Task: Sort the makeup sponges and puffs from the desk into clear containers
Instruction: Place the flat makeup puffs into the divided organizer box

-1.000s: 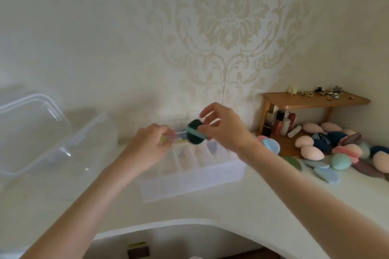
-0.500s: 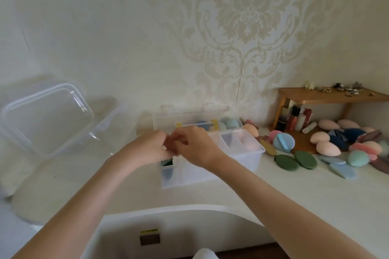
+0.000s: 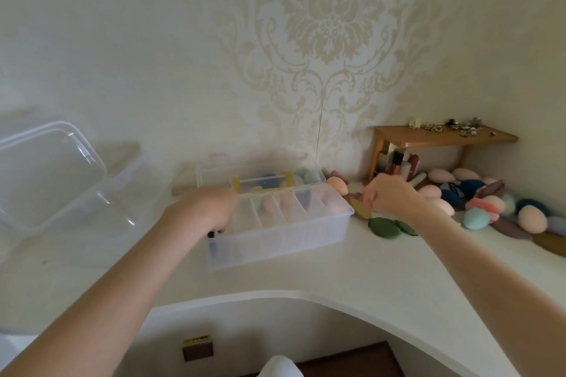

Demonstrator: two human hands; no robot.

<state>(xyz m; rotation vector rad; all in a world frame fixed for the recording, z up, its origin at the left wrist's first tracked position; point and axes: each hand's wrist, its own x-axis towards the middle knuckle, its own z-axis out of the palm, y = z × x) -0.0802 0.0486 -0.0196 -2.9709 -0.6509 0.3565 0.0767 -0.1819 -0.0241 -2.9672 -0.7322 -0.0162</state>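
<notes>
With the left hand (image 3: 203,211) curled at the divided container's (image 3: 284,232) left end, perhaps pinching a dark puff, and the right hand (image 3: 390,197) loosely curled, seemingly empty, over the sponge pile (image 3: 477,208) on the bench (image 3: 352,272), a careless reach could scatter sponges.

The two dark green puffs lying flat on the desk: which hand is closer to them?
The right hand. It is just above and behind the dark green puffs, beside the pile. The left hand is far off at the divided clear box's other end.
</notes>
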